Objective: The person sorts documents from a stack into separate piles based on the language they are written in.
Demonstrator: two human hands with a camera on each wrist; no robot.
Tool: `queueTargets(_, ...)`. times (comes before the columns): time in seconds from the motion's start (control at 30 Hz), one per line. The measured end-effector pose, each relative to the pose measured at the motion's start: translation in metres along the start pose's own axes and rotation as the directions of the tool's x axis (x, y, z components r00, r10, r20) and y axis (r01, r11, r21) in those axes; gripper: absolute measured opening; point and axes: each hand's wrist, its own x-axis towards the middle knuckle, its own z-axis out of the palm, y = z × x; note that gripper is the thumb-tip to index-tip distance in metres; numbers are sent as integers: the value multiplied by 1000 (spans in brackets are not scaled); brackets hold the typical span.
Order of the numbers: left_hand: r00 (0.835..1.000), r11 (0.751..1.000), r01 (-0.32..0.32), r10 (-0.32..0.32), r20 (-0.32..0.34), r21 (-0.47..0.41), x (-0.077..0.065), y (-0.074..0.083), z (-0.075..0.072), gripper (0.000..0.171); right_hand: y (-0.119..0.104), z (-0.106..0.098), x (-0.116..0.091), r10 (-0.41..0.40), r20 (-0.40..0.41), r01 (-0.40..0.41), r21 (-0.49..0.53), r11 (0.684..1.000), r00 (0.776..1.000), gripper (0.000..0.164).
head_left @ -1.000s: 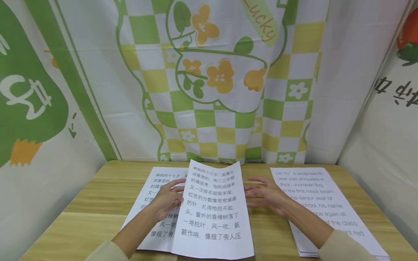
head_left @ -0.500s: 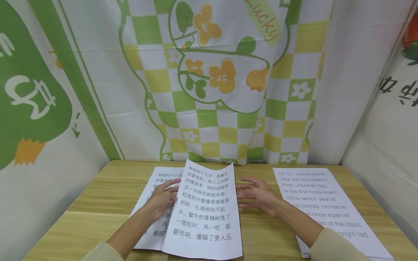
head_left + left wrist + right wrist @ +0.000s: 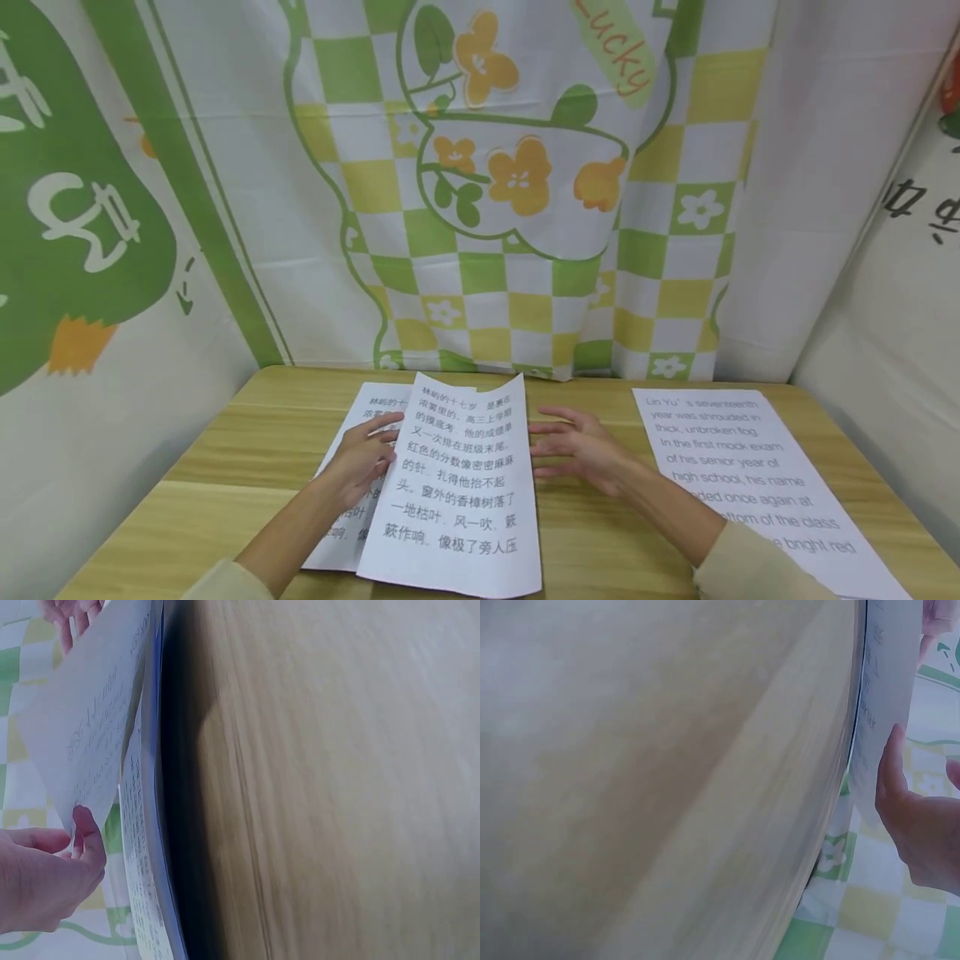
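A sheet of paper [image 3: 457, 492] printed with Chinese text stands raised at its far end, in the head view. It overlaps a stack of similar printed paper [image 3: 341, 508] lying to its left. My left hand [image 3: 362, 458] pinches the sheet's left edge; the left wrist view has thumb and finger [image 3: 84, 817] meeting on the paper. Along the opposite edge, my right hand [image 3: 581, 450] touches the sheet with straight, spread fingers. Its thumb is apart from the paper in the right wrist view, where the hand [image 3: 922, 829] appears at the right.
Another stack of paper [image 3: 738, 467], printed in English, lies on the right of the wooden table [image 3: 592, 542], partly behind the right forearm. A patterned curtain [image 3: 510, 292] hangs behind the table, with printed cloth walls at both sides.
Both hands have moved left with the raised sheet, so it covers more of the left stack. The right forearm has drawn away from the English stack. The head view has shifted slightly.
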Motion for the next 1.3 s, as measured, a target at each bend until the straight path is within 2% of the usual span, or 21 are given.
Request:
queueTargets(0.3,999,1000,-1,2,-42,17,-2,-2,-12,67,0,8,5,17,49,-16,-23,1000,999,73)
queueTargets(0.57,998,1000,0,1,-60,15,0,-2,-21,67,2,17,11,33,95,-29,-53,998,995,79)
queueTargets(0.7,997,1000,3,-1,-73,18,1,-1,-26,66,1,22,14,48,91,-42,-69,997,995,80)
queueTargets(1.3,992,987,46,-26,-127,157,8,0,-50,53,2,46,31,107,71,-99,-117,988,992,82)
